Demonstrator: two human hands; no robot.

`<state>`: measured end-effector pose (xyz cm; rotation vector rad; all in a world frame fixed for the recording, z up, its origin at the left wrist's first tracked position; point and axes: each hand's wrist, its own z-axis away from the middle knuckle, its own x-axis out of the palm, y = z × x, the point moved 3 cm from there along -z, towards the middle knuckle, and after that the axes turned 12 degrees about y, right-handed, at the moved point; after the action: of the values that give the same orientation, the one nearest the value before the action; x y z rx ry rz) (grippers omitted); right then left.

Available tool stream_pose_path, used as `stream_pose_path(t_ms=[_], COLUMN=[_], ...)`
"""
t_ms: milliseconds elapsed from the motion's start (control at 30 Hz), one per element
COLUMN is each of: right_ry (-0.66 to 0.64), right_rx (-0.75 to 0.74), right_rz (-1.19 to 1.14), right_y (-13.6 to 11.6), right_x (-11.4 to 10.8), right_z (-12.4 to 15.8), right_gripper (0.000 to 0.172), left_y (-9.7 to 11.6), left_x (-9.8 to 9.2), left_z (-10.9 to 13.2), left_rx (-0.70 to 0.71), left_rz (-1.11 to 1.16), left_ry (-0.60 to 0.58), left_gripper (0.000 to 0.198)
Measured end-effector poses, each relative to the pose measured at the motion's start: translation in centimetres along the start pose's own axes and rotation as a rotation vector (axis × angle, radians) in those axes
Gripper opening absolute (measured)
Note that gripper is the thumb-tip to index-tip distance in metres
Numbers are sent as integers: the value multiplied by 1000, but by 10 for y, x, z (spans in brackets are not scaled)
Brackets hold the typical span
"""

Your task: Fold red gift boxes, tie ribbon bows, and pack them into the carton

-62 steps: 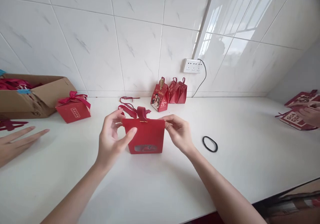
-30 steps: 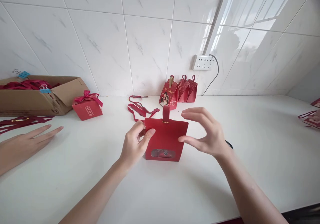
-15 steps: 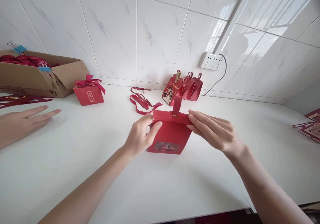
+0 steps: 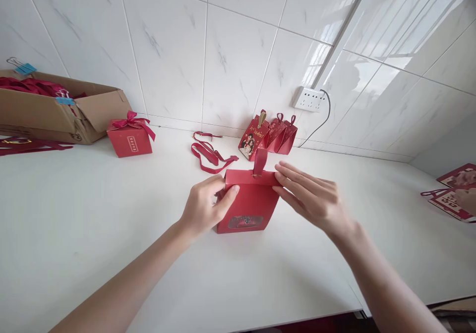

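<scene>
A red gift box [image 4: 256, 201] stands upright on the white table in front of me. An oval clear window is low on its front, and a red ribbon loop [image 4: 260, 160] rises from its folded top. My left hand [image 4: 208, 201] grips the upper left edge, thumb on the front face and fingers behind. My right hand [image 4: 312, 194] is at the upper right corner, its fingertips against the top fold and one digit lower on the side edge. Behind the box lies a loose red ribbon strap [image 4: 211, 155].
At the left are a cardboard box [image 4: 100, 110] of red ribbon, flat straps [image 4: 37, 146] and a bow-tied red box [image 4: 132, 142]. Small printed boxes [image 4: 256, 139] stand by the wall below a power socket [image 4: 309, 99]. Red printed packages [image 4: 446, 204] lie far right, partly blurred.
Another person's hand at the left has gone out of view. The view has shifted slightly. My hands stay at the top of the gift box, the right fingers a little more spread.
</scene>
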<state>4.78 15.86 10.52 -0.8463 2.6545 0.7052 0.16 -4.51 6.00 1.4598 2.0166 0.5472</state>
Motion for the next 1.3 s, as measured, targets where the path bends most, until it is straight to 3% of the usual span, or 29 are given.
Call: stream_pose_path(t_ms=[100,200,300,400,867,1300], right_ry=[91,165,168,176,140,167], right_rx=[305,619,959,1149,1321,1213], right_rz=[168,229,133,39,-146,-31], right_y=[-31,-59,-67,-63,-53,-54], right_x=[1,7,17,22,24,24], right_z=[-3,-3,-3,-7,-18,-20], right_gripper=[19,13,19,19,12,4], left_y=[11,21,26,26,23,23], left_x=[0,2,3,3,5,5], left_z=[7,14,17,18,18,17], left_rx=[189,349,445,454,485,463], left_rz=[-125,-162,-129,-122,-94,-62], left_ry=[150,217,244,246,238,218], left_gripper=[36,41,37,34,38,35])
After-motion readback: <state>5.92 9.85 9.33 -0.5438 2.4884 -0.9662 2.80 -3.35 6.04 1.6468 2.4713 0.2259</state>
